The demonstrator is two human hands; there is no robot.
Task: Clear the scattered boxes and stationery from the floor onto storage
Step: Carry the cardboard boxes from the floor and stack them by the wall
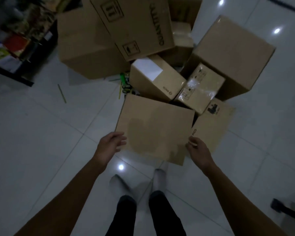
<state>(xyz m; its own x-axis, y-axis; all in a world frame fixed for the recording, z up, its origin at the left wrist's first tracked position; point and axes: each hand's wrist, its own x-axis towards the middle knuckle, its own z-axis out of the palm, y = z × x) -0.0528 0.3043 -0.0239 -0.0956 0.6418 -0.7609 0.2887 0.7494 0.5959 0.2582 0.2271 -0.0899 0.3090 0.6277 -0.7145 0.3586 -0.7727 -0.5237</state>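
Note:
A plain brown cardboard box (155, 128) lies on the white tiled floor just ahead of my feet. My left hand (111, 145) reaches to its near left corner with relaxed fingers, touching or almost touching the edge. At the near right corner, my right hand (197, 147) has its fingers bent against the box edge. Behind lie more boxes: one with a white label (153, 77), a small taped one (200, 89), a flat one (213, 123) and a large one (232, 55). Green stationery and scissors (125, 84) lie by the boxes.
Two big cartons (131, 26) (82, 46) stand at the back. A dark shelf (22, 46) with colourful goods is at the far left. A thin stick (61, 93) lies on the tiles. A dark object (279, 206) sits at the lower right.

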